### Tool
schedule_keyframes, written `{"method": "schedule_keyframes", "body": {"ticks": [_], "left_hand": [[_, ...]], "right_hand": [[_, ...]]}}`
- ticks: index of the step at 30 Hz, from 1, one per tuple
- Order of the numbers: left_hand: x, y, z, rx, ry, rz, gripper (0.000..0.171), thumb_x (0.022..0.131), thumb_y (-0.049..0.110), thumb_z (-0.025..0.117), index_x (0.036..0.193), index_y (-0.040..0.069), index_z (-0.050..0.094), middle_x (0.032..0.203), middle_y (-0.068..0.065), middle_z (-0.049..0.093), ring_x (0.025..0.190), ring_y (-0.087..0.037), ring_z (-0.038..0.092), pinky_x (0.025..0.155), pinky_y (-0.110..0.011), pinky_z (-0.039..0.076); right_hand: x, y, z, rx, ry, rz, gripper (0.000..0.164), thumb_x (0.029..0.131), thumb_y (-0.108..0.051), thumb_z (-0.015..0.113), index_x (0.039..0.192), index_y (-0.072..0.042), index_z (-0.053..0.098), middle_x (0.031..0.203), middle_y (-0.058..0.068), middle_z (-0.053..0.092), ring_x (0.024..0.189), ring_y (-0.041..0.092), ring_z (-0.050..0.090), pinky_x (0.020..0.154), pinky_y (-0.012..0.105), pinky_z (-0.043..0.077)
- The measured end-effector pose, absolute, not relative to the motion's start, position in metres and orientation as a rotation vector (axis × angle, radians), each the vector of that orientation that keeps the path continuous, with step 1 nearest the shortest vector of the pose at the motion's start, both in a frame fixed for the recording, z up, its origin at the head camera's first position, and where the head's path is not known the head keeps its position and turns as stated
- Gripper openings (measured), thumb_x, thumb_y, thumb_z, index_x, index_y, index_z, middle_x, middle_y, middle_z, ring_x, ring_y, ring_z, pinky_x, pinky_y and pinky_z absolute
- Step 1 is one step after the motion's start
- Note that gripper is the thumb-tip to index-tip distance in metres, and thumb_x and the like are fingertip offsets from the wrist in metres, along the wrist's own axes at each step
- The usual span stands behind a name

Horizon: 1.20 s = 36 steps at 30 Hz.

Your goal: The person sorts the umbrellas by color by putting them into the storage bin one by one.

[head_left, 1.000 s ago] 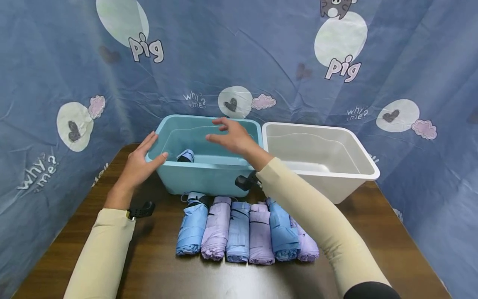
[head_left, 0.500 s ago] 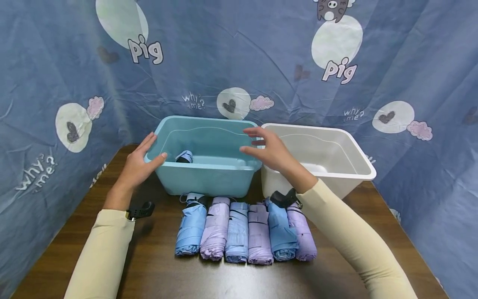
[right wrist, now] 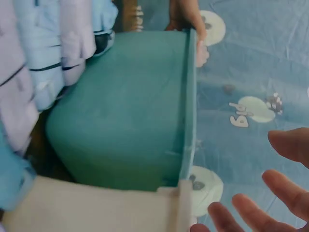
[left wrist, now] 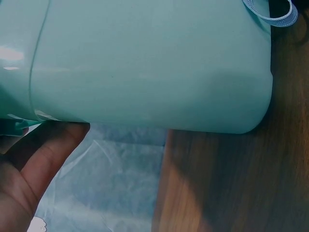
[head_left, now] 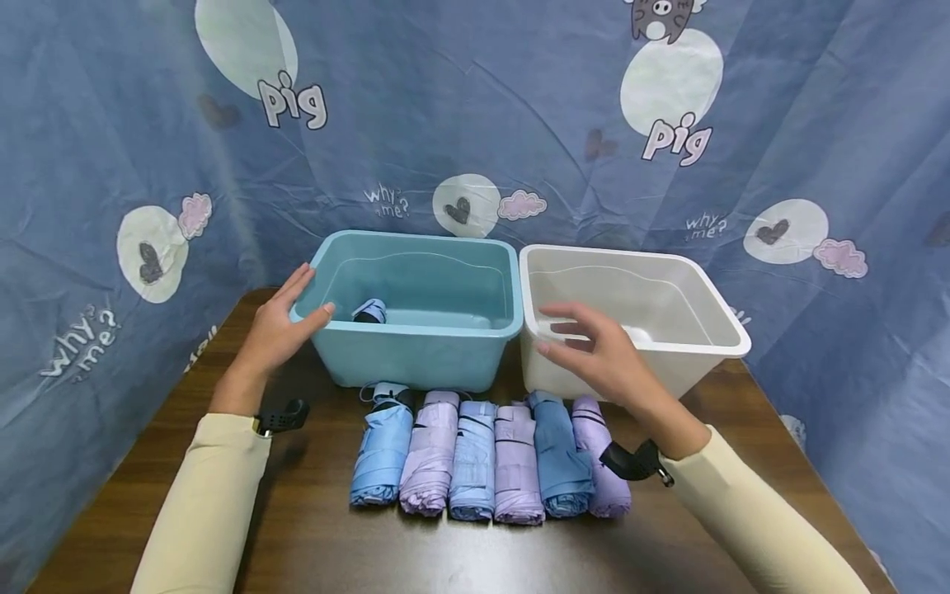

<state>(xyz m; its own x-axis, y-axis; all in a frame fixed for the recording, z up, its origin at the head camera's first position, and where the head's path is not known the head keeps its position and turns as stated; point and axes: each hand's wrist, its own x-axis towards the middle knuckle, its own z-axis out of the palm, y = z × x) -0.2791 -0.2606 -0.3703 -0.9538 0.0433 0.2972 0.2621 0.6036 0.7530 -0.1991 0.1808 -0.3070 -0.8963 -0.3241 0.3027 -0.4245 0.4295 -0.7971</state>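
Resting straight-fingered on the teal bin (head_left: pixel 419 356)'s left end, the left hand (head_left: pixel 275 332) is unclenched; I have the right hand (head_left: pixel 604 351) loosely bent near the white bin (head_left: pixel 693 370), released. I count two bins, six rolled umbrellas (head_left: pixel 475 462) on the tabletop (head_left: pixel 326 528) — three blue, three lilac — and one blue-and-black bundle (head_left: pixel 371 308) inside the teal bin.

Six rolled umbrellas (head_left: pixel 472 466) shoulder to shoulder, alternating blue-lilac; blue one (head_left: pixel 373 309) inside teal bin (head_left: pixel 408 359) (white bin (head_left: pixel 616 282) alongside)!

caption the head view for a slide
Left hand on teal bin, right hand near white bin, six rolled bundles in front.
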Motion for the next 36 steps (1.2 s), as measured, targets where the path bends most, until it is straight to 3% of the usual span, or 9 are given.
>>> {"method": "schedule_keyframes", "body": {"ticks": [10, 15, 22, 30, 36], "left_hand": [[-0.281, -0.258, -0.372, -0.245, -2.586, -1.278, 0.079, 0.091, 0.042, 0.063, 0.154, 0.016, 0.024, 0.161, 0.003, 0.016, 0.145, -0.031, 0.017, 0.108, -0.063, 0.022], [-0.281, -0.258, -0.373, -0.256, -2.588, -1.293, 0.078, 0.091, 0.041, 0.063, 0.154, 0.016, 0.024, 0.161, 0.002, 0.015, 0.145, -0.031, 0.017, 0.108, -0.063, 0.022], [-0.28, -0.26, -0.372, -0.248, -2.569, -1.292, 0.078, 0.09, 0.04, 0.064, 0.154, 0.015, 0.026, 0.161, 0.002, 0.017, 0.145, -0.03, 0.017, 0.109, -0.062, 0.022], [-0.279, -0.26, -0.372, -0.24, -2.588, -1.299, 0.08, 0.09, 0.043, 0.063, 0.154, 0.016, 0.024, 0.161, 0.003, 0.015, 0.145, -0.032, 0.018, 0.108, -0.063, 0.023], [-0.28, -0.26, -0.372, -0.251, -2.573, -1.293, 0.078, 0.091, 0.041, 0.063, 0.154, 0.015, 0.025, 0.161, 0.003, 0.016, 0.145, -0.031, 0.018, 0.108, -0.063, 0.023]], "right_hand": [[-0.176, 0.215, -0.331, 0.643, -2.547, 1.507, 0.043, 0.089, -0.013, 0.07, 0.13, -0.007, 0.058, 0.132, 0.013, 0.056, 0.118, 0.034, 0.057, 0.095, 0.051, 0.046], [-0.166, 0.228, -0.35, 0.652, -2.567, 1.462, 0.044, 0.088, -0.01, 0.071, 0.129, -0.003, 0.058, 0.13, 0.017, 0.058, 0.113, 0.039, 0.059, 0.089, 0.046, 0.051], [-0.159, 0.242, -0.378, 0.512, -2.704, 1.416, 0.046, 0.086, -0.015, 0.073, 0.129, -0.008, 0.059, 0.125, 0.02, 0.06, 0.108, 0.041, 0.06, 0.08, 0.037, 0.055], [-0.156, 0.254, -0.406, 0.309, -2.849, 1.307, 0.05, 0.084, -0.022, 0.075, 0.129, -0.008, 0.058, 0.128, 0.02, 0.058, 0.106, 0.039, 0.061, 0.079, 0.043, 0.054], [-0.155, 0.256, -0.418, 0.265, -2.925, 1.293, 0.055, 0.082, -0.017, 0.077, 0.132, -0.008, 0.056, 0.123, 0.024, 0.059, 0.101, 0.039, 0.063, 0.076, 0.044, 0.055]]}}
